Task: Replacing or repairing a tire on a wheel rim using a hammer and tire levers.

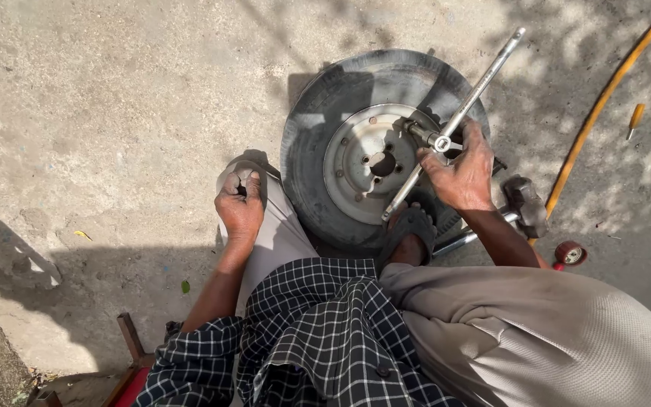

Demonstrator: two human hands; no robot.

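Right hand (459, 169) gripping cross wrench (453, 124) at wheel (356, 154) hub; left hand (239, 207) resting on knee, curled, empty. Hammer (525, 205), yellow hose (604, 102) nearby on concrete.

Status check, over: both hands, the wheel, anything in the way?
Right hand gripping cross wrench at wheel hub. Left hand resting on knee, empty. Wheel flat on concrete, sandalled foot on tyre. Hammer beside it, clear.
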